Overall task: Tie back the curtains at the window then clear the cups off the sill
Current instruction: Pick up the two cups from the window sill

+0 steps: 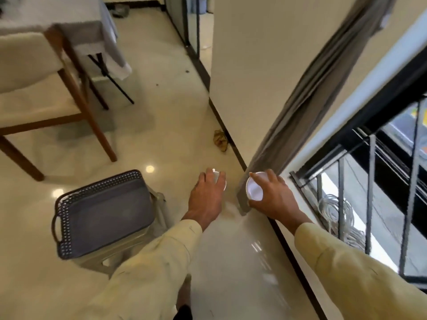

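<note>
My left hand (206,197) grips a small white cup (218,179) from above, held over the floor left of the wall. A second white cup (254,189), its open mouth turned toward me, is held in my right hand (275,197) just beside the sill's edge. The grey curtain (307,98) hangs gathered into a narrow bundle along the wall, its lower end reaching down beside the right cup. The white window sill (300,205) runs along the barred window (369,185). No cups show on the visible stretch of sill.
A dark perforated tray (101,211) with handles rests on a low stool at the left, empty. A wooden chair (41,88) and a cloth-covered table (76,24) stand further back left. A crumpled brown scrap (220,140) lies by the skirting board.
</note>
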